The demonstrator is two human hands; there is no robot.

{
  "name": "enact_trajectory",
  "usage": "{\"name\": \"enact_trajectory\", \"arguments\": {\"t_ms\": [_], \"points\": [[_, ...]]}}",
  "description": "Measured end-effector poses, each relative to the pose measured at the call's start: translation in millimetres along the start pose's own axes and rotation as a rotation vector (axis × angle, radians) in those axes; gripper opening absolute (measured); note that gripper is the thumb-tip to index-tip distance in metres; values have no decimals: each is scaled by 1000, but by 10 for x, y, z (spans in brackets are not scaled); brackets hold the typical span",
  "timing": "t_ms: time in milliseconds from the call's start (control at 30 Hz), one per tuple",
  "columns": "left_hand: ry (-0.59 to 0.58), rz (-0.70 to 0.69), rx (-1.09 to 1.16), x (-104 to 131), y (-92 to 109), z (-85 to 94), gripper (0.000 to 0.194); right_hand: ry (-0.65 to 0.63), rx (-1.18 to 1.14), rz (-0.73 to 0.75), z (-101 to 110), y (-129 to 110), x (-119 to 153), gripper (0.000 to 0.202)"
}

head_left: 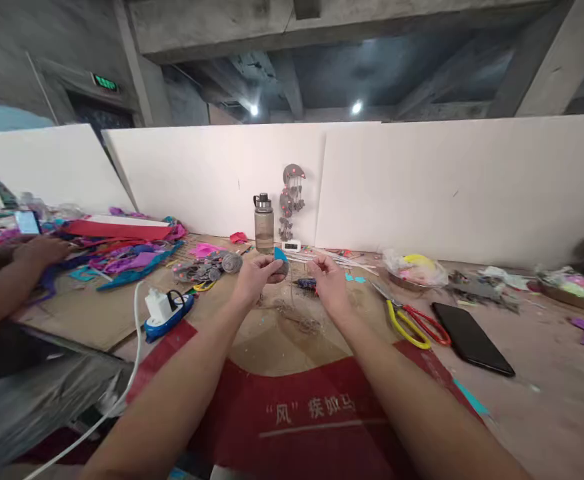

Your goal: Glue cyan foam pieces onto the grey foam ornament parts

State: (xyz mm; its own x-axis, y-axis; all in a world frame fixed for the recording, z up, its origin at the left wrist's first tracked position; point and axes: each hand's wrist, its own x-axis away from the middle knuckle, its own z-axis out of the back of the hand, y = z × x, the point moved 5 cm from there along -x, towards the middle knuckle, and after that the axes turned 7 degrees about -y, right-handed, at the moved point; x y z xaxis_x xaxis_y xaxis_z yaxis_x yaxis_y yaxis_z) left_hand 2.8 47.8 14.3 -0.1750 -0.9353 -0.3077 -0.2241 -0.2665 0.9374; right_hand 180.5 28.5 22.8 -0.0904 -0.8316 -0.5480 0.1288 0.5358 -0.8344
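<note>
Near the middle of the table, my left hand [255, 279] pinches a small grey piece with a bright blue patch [280, 255] standing up at its edge. A short way to the right, my right hand [329, 283] is closed, thumb against fingertips; whatever it pinches is too fine to make out. Between the hands, a dark blue tool [306, 285] lies on the table, its kind unclear. Below them is a tangle of thin grey thread [306, 324]. Grey fluffy pieces [207, 268] lie left of my left hand.
Scissors [408, 320] and a black phone [472, 339] lie on the right. A water bottle [264, 225] stands behind my hands, by a small digital clock [291, 246]. A blue power strip [169, 319] with a white cable sits left. Another person's hand [42, 257] is far left.
</note>
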Motion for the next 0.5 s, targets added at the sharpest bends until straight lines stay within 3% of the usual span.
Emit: {"name": "enact_trajectory", "arguments": {"t_ms": [200, 500], "points": [[55, 23, 30, -28, -62, 44, 42, -44, 29, -40, 55, -121, 101, 19], [63, 23, 72, -37, -67, 102, 38, -301, 23, -171, 28, -214, 390, 14]]}}
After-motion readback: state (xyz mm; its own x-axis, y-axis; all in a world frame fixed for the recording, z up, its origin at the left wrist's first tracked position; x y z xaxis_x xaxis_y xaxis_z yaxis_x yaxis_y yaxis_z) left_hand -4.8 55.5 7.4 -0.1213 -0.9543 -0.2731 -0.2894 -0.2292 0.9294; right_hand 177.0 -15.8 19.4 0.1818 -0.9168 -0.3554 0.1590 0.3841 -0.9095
